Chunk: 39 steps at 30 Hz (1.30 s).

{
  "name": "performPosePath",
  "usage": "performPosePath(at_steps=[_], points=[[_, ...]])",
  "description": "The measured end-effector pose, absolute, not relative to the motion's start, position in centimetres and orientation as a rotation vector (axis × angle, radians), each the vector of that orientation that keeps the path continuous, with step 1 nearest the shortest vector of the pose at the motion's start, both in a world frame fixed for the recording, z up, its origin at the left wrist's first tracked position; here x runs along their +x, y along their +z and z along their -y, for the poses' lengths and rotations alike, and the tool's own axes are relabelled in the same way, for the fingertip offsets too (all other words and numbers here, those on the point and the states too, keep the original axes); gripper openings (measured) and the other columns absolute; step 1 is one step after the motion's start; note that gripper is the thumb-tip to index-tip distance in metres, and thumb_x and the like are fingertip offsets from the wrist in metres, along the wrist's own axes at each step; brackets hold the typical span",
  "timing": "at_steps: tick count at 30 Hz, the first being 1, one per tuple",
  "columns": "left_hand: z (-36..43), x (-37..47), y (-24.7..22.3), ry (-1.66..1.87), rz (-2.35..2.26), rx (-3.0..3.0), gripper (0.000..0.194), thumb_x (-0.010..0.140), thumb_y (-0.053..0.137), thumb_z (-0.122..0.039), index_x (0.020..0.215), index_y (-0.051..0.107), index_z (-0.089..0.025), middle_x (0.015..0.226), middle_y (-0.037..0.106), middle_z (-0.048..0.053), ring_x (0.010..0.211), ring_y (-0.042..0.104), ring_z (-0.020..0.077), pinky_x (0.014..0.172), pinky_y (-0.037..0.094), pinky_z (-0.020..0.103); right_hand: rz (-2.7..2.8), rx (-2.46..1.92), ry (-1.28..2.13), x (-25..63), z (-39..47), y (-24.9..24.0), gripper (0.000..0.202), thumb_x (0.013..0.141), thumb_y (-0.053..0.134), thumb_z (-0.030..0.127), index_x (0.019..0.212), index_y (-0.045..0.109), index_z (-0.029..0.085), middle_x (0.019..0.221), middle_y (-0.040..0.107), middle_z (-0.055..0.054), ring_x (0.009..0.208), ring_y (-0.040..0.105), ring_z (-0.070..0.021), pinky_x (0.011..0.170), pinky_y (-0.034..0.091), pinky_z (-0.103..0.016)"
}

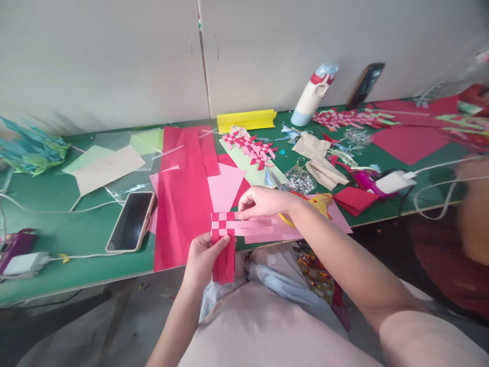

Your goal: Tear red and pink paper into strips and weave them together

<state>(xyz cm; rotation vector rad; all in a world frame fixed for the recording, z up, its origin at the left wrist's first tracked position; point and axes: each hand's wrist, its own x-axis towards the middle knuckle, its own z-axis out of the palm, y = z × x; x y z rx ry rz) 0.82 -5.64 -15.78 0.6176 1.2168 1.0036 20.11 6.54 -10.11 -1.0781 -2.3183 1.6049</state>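
Observation:
A piece of woven paper strips (219,224), red and pink in a checkered pattern, is held up at the table's front edge. My left hand (206,251) grips its lower part, thumb on top, where loose red strips hang down. At its upper right, my right hand (262,202) pinches at the pink strips (254,226), which stick out to the right. Exactly which strip sits between those fingertips is too small to tell. Scissors with yellow handles (287,219) lie partly hidden behind my right forearm.
Red paper sheets (179,204) and a phone (130,221) lie left of my hands. Finished-looking woven pieces (250,148), a bag of small beads (300,178) and a bottle (314,94) stand or lie beyond. Charging cables (451,171) cross the green table (87,219). Another person (476,214) is at the right.

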Motion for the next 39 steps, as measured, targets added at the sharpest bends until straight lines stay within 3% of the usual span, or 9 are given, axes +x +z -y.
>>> performPosePath(at_steps=[7,12,17,19,22,26,31,39], points=[[5.6,0.9,-15.7,1.023,-1.200,0.594,0.026,0.062,0.082,-0.036,0.072,0.073,-0.015,0.067,0.070,0.004,0.058,0.061,0.0135,0.055,0.050,0.025,2.355,-1.123,1.566,20.4,-6.5,-9.6,0.021,0.074,0.064,0.034,0.067,0.067,0.015,0.063,0.064,0.000,0.058,0.052,-0.0099,0.059,0.039,-0.024],[5.7,0.8,-15.9,0.993,-1.201,0.632,0.027,0.063,0.081,-0.038,0.074,0.074,-0.014,0.069,0.071,0.006,0.059,0.062,0.0156,0.055,0.051,0.026,2.448,-1.045,1.642,20.3,-6.7,-9.3,0.026,0.073,0.067,0.041,0.076,0.068,0.015,0.069,0.064,0.000,0.061,0.052,-0.0101,0.058,0.037,-0.023],[5.6,0.8,-15.9,1.003,-1.192,0.647,0.025,0.063,0.081,-0.037,0.073,0.074,-0.015,0.066,0.070,0.005,0.057,0.062,0.0155,0.054,0.051,0.026,2.594,-0.999,1.619,19.8,-6.9,-9.7,0.043,0.070,0.068,0.056,0.061,0.055,0.016,0.054,0.041,0.007,0.050,0.032,-0.0057,0.049,0.021,-0.024],[5.6,0.8,-15.9,0.996,-1.186,0.662,0.026,0.064,0.080,-0.038,0.074,0.074,-0.015,0.064,0.069,0.004,0.055,0.061,0.0152,0.054,0.051,0.026,2.644,-1.067,1.547,19.5,-6.9,-9.9,0.046,0.064,0.073,0.055,0.057,0.048,0.017,0.052,0.033,0.008,0.049,0.027,-0.0053,0.048,0.017,-0.025],[5.6,0.8,-15.8,0.983,-1.197,0.666,0.027,0.064,0.079,-0.039,0.074,0.073,-0.014,0.063,0.069,0.004,0.053,0.061,0.0155,0.053,0.051,0.027,2.676,-1.182,1.510,19.2,-6.8,-9.9,0.046,0.058,0.077,0.050,0.056,0.044,0.018,0.052,0.032,0.008,0.048,0.027,-0.0056,0.048,0.016,-0.025],[5.6,1.0,-15.7,0.994,-1.217,0.659,0.027,0.064,0.079,-0.039,0.074,0.072,-0.014,0.066,0.069,0.004,0.055,0.062,0.0156,0.053,0.051,0.027,2.655,-1.192,1.603,19.2,-6.8,-9.6,0.045,0.060,0.076,0.042,0.054,0.038,0.019,0.050,0.036,0.008,0.048,0.031,-0.0061,0.048,0.019,-0.026],[5.5,1.2,-15.8,1.021,-1.228,0.685,0.026,0.066,0.078,-0.038,0.076,0.073,-0.014,0.069,0.071,0.004,0.060,0.062,0.0150,0.056,0.051,0.025,2.666,-1.153,1.565,19.4,-6.8,-9.5,0.050,0.064,0.073,0.033,0.051,0.027,0.020,0.047,0.024,0.009,0.048,0.023,-0.0056,0.049,0.017,-0.026],[5.6,1.0,-15.6,0.989,-1.198,0.634,0.028,0.065,0.079,-0.038,0.077,0.073,-0.013,0.068,0.071,0.006,0.057,0.063,0.0154,0.055,0.052,0.026,2.646,-1.204,1.561,19.5,-6.6,-9.9,0.046,0.062,0.073,0.036,0.053,0.031,0.019,0.052,0.027,0.008,0.049,0.025,-0.0060,0.049,0.016,-0.025]])
